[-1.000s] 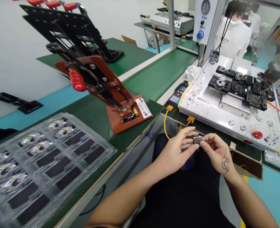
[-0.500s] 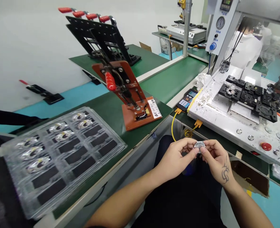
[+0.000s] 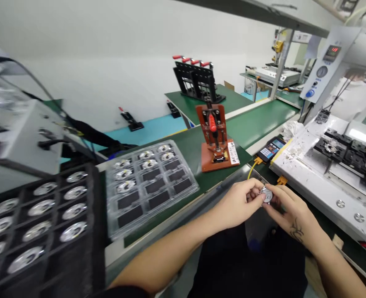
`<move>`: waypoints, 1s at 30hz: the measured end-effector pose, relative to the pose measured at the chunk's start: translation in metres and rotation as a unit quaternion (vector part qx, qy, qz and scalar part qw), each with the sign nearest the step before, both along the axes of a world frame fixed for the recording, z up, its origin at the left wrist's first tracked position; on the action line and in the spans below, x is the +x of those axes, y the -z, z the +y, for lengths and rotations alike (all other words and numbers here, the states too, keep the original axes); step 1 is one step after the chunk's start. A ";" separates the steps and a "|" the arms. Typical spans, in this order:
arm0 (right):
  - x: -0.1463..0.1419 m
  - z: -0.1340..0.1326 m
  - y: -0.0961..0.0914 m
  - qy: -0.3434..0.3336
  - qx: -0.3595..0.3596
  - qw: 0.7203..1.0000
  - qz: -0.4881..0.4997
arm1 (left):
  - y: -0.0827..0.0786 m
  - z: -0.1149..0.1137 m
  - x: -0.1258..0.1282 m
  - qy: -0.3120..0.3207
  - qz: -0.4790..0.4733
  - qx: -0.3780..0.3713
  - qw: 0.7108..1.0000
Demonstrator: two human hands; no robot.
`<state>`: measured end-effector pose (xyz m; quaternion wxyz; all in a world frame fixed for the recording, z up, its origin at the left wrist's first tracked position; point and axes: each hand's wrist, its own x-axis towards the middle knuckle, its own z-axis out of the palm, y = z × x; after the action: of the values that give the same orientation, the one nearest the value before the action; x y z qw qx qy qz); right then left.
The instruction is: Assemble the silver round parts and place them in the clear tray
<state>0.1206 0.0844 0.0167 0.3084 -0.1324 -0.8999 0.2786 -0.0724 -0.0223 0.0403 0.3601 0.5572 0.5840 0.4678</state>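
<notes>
A silver round watch case (image 3: 266, 195) is held up above my lap, its flat round face turned towards me. My left hand (image 3: 241, 203) pinches it from the left between thumb and fingers. From the other side my right hand (image 3: 286, 207) grips its right edge, the fingers partly hidden behind it. Left of my hands, a clear plastic tray (image 3: 185, 171) holds several silver watch cases (image 3: 126, 186) in its far and left pockets; other pockets show dark bottoms. An orange-brown toggle-clamp fixture (image 3: 206, 159) with a red handle stands beyond my left hand.
A black divided tray (image 3: 97, 248) with several silver watch cases is at the left. On the right stands a white press machine (image 3: 319, 186) with black fixtures and a gauge panel (image 3: 322, 72). A keypad device (image 3: 271, 149) lies beside it. A person in white (image 3: 353, 99) is behind the machine.
My view has swung left, bringing the black tray into sight. The watch case has been turned in my fingers, so its flat round side now faces me. Both hands still hold it.
</notes>
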 end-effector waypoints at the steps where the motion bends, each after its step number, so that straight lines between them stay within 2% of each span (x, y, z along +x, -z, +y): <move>1: -0.005 0.003 -0.002 0.001 0.011 1.000 0.010 | -0.010 0.000 -0.010 0.004 0.027 0.014 1.000; 2: -0.011 0.006 -0.003 0.006 0.014 1.000 0.020 | -0.022 0.001 -0.022 -0.006 0.059 0.042 0.997; 4: -0.022 0.011 -0.003 0.024 0.000 0.999 0.036 | -0.045 0.006 -0.052 -0.074 0.135 0.148 0.977; 6: -0.031 0.017 -0.004 0.043 -0.037 0.997 0.044 | -0.065 0.018 -0.086 -0.137 0.221 0.274 0.926; 7: -0.035 0.019 -0.005 0.049 -0.058 0.996 0.048 | -0.071 0.025 -0.103 -0.130 0.265 0.318 0.901; 9: -0.041 0.022 -0.008 0.057 -0.089 0.993 0.055 | -0.076 0.039 -0.130 -0.056 0.344 0.344 0.872; 11: -0.046 0.024 -0.010 0.059 -0.100 0.991 0.064 | -0.078 0.051 -0.145 -0.001 0.394 0.347 0.851; 12: -0.048 0.024 -0.011 0.059 -0.103 0.991 0.067 | -0.080 0.055 -0.147 0.003 0.403 0.354 0.844; 14: -0.056 0.027 -0.012 0.061 -0.108 0.990 0.068 | -0.090 0.061 -0.147 -0.033 0.383 0.380 0.842; 17: -0.077 0.036 -0.011 0.051 -0.102 0.991 0.062 | -0.122 0.076 -0.151 -0.140 0.271 0.406 0.861; 19: -0.098 0.043 -0.008 0.029 -0.099 0.993 0.057 | -0.143 0.089 -0.169 -0.188 0.196 0.388 0.881; 21: -0.117 0.051 -0.001 0.005 -0.106 0.993 0.053 | -0.152 0.096 -0.197 -0.218 0.159 0.347 0.898; 23: -0.130 0.057 0.008 -0.008 -0.118 0.992 0.048 | -0.143 0.089 -0.225 -0.269 0.174 0.292 0.901; 25: -0.137 0.063 0.019 -0.016 -0.128 0.991 0.041 | -0.116 0.067 -0.243 -0.325 0.212 0.208 0.898; 26: -0.140 0.065 0.025 -0.020 -0.132 0.990 0.037 | -0.098 0.054 -0.247 -0.316 0.224 0.133 0.912; 27: -0.142 0.068 0.031 -0.024 -0.135 0.990 0.032 | -0.079 0.040 -0.247 -0.276 0.229 0.048 0.932; 30: -0.159 0.077 0.045 -0.035 -0.136 0.990 0.019 | -0.019 0.017 -0.229 -0.165 0.224 -0.063 0.958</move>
<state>-0.0389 0.1618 -0.0283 0.2943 -0.1359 -0.8520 0.4112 -0.3018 -0.0055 0.0594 0.1723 0.5199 0.7618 0.3460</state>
